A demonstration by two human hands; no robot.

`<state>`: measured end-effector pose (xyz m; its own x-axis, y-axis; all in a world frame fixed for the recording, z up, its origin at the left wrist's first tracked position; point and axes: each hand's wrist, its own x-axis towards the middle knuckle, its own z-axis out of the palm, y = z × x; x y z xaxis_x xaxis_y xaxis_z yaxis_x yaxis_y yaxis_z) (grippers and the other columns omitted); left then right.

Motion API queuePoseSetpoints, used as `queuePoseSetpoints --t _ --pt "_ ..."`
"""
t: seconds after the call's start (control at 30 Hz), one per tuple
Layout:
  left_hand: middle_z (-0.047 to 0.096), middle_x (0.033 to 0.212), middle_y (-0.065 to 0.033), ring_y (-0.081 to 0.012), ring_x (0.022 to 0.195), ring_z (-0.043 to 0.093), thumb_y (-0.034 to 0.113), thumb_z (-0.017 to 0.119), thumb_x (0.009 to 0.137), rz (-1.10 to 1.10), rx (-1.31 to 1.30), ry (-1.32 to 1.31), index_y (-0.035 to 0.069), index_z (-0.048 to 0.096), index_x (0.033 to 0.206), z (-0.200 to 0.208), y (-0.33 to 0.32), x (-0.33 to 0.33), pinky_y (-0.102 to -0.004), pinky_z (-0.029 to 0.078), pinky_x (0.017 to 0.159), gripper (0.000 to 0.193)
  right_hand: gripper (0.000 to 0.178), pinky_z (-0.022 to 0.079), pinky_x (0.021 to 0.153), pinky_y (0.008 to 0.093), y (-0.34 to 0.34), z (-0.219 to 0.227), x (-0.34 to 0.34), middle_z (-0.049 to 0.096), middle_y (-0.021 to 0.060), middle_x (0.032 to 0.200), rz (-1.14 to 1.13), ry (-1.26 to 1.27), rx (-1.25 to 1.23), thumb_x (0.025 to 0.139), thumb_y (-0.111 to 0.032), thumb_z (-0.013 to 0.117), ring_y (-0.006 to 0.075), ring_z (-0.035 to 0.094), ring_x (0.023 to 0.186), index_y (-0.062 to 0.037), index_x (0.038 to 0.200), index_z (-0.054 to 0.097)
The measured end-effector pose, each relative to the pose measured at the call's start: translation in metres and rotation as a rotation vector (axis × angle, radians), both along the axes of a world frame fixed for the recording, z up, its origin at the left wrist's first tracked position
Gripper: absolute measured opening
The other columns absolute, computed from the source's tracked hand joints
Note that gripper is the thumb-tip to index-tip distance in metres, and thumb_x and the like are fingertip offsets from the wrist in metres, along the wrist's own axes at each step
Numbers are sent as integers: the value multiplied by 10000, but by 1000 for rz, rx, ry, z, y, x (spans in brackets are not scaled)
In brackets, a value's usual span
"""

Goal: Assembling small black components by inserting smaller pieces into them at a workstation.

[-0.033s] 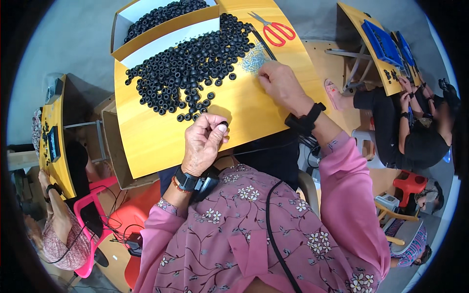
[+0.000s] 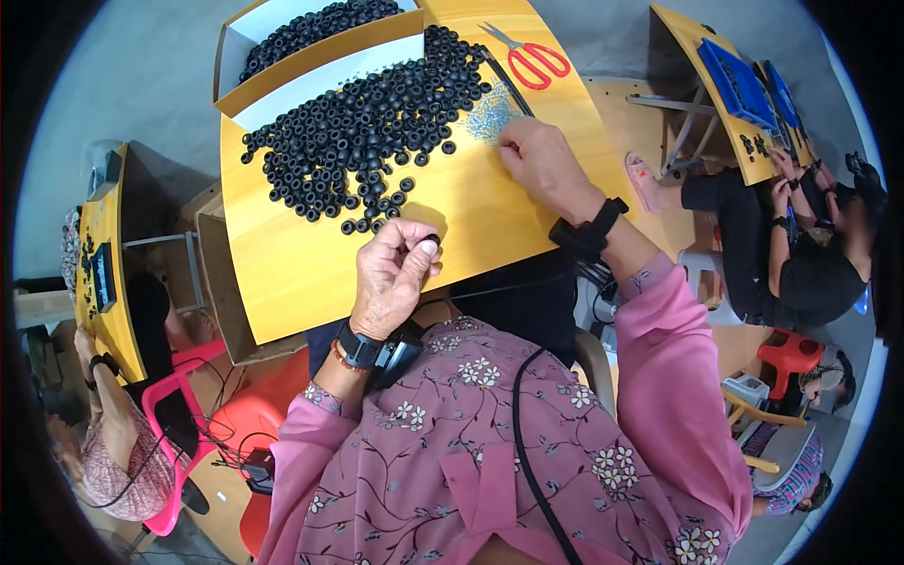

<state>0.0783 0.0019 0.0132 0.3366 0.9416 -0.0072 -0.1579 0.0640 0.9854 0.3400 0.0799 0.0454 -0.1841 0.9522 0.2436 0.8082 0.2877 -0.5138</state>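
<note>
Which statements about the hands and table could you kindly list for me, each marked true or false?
1. The left hand pinches a black piece. True.
2. The scissors have green handles. False: they are red.
3. The right hand is beside the silvery bits. True.
4. The box is empty. False: it holds black rings.
5. The scissors lie right of the box. True.

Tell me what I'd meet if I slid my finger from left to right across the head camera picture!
Pink plastic chair, left hand, right hand, another person's foot, large blue tray on the right-hand table.
</note>
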Motion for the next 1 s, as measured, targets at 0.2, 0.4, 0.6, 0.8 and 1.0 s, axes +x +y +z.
queuePoseSetpoints --t 0.2,0.4,0.6,0.8,1.0 --pt "641 850 -56 -99 710 600 52 599 996 -4 -3 0 -17 591 1044 -2 -1 -1 -257 544 687 84 92 516 757 463 -9 13 1 651 209 878 -32 136 8 844 -64 618 406 641 851 16 881 646" --pt "633 834 -39 -89 699 597 27 601 986 0 -7 -22 -24 599 1037 -2 -1 2 -238 537 665 72 98 523 743 449 -18 7 5 663 202 909 -16 136 59 865 -55 628 396 653 860 17 928 648" --pt "635 843 -46 -99 706 599 57 612 991 -5 -3 -14 -17 595 1040 -3 0 1 -248 536 676 91 119 534 766 421 -29 -2 11 671 206 928 -109 259 -9 865 -35 644 385 668 879 24 967 662" --pt "640 861 -56 -107 714 597 88 628 992 -9 -10 -1 -12 591 1044 -2 0 0 -260 534 686 119 119 534 775 423 -31 2 11 670 205 919 -125 282 -56 855 -51 654 388 661 879 23 947 670" --pt "641 862 -59 -106 713 597 96 632 991 -8 -7 -14 -13 592 1048 -3 0 1 -261 538 688 129 131 507 772 464 -15 -3 5 654 196 878 21 63 -41 846 -123 651 396 638 850 1 886 662"
